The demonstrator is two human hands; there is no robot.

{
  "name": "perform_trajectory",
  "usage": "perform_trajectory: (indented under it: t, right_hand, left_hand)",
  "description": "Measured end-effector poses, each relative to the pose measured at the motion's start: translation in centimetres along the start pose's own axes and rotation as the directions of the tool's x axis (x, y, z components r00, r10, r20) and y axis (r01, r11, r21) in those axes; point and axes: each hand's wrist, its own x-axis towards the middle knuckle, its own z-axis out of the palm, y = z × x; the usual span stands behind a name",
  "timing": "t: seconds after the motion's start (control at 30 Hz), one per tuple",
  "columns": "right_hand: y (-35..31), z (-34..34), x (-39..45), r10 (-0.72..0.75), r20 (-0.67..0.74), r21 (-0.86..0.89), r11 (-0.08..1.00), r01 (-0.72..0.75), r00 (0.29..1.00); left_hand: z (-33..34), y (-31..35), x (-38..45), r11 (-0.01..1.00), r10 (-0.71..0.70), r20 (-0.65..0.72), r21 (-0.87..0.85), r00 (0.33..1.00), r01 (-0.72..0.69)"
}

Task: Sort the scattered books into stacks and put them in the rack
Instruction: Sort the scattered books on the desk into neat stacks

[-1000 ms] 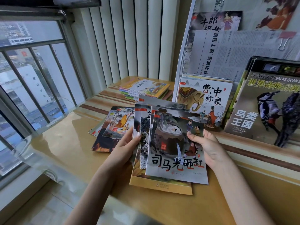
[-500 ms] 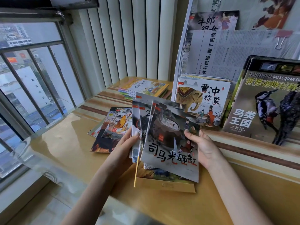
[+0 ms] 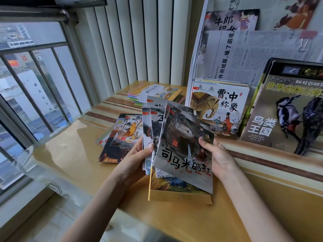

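Both hands hold a fanned bundle of thin picture books point(image 3: 181, 147) tilted up above the table. My left hand point(image 3: 136, 156) grips the bundle's left edge, thumb on the covers. My right hand point(image 3: 216, 158) grips the right edge of the front grey book. A larger yellow-edged book point(image 3: 180, 196) is at the back of the bundle, its lower edge near the table. A small pile of books point(image 3: 122, 135) lies flat just left of my hands. Another pile point(image 3: 155, 93) lies farther back by the blinds. The white rack point(image 3: 195, 67) stands at the right.
In the rack's lower tier stand an elephant-cover book point(image 3: 220, 109) and a bird-cover book point(image 3: 286, 109); a newspaper point(image 3: 258, 55) with a binder clip fills the tier above. A barred window point(image 3: 35, 84) is at the left, vertical blinds point(image 3: 132, 41) behind. The glossy table point(image 3: 70, 163) ends at the left.
The bundle has been lifted off the table and tilted upright, its top edge swinging toward the rack. Both hands rose with it, keeping their grip.
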Motion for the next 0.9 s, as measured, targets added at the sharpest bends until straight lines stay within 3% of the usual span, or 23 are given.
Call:
perform_trajectory:
  t: [0.1,0.27,0.33,0.43,0.5,0.57,0.63,0.7,0.77,0.8,0.83,0.9]
  right_hand:
    - [0.1,0.0,0.2,0.026,-0.023,0.029,0.999,-0.025,0.999]
    - [-0.1,0.2,0.0,0.077,-0.011,0.078,0.994,-0.076,0.997]
    - [0.0,0.2,0.1,0.081,-0.016,0.077,0.994,-0.08,0.997]
    - [0.4,0.4,0.2,0.019,-0.108,-0.025,0.999,-0.022,0.994]
    - [0.7,0.5,0.4,-0.021,-0.131,-0.051,0.999,0.014,0.991]
    - [1.0,0.8,0.4,-0.072,-0.148,-0.095,0.994,0.058,0.986]
    - [1.3,0.9,0.5,-0.107,-0.164,-0.111,0.99,0.09,0.981]
    - [1.6,0.9,0.5,-0.142,-0.152,-0.146,0.982,0.12,0.978]
    - [1.9,1.0,0.3,-0.214,-0.137,-0.286,0.943,0.168,0.967]
    - [2.0,1.1,0.1,-0.254,-0.137,-0.375,0.908,0.188,0.957]
    - [2.0,1.1,0.0,-0.285,-0.136,-0.447,0.872,0.198,0.949]
    - [1.9,0.8,0.0,-0.3,-0.128,-0.481,0.852,0.205,0.945]
  left_hand:
    - [-0.1,-0.1,0.2,0.999,0.002,0.014,-0.035,1.0,-0.002]
    - [-0.5,-0.4,0.4,0.999,-0.03,-0.08,-0.04,0.996,0.027]
    - [-0.5,-0.5,0.4,0.996,-0.004,-0.177,0.084,0.984,0.019]
    - [-0.6,-0.9,0.4,0.936,0.177,-0.391,0.35,0.903,-0.032]
    - [-0.7,-1.2,0.4,0.859,0.343,-0.463,0.506,0.818,-0.074]
    - [-0.8,-1.4,0.4,0.716,0.491,-0.448,0.696,0.747,-0.053]
    - [-0.9,-1.6,0.6,0.596,0.534,-0.372,0.803,0.759,-0.025]
    - [-0.3,-1.7,0.3,0.657,0.446,-0.35,0.753,0.824,-0.036]
    - [0.5,-1.4,0.1,0.768,0.327,-0.369,0.64,0.87,-0.017]
    - [0.6,-1.4,0.1,0.774,0.298,-0.356,0.633,0.886,-0.007]
    - [0.8,-1.3,0.1,0.733,0.291,-0.311,0.68,0.905,-0.002]
    - [0.4,-1.4,0.3,0.468,0.372,-0.198,0.884,0.907,0.002]
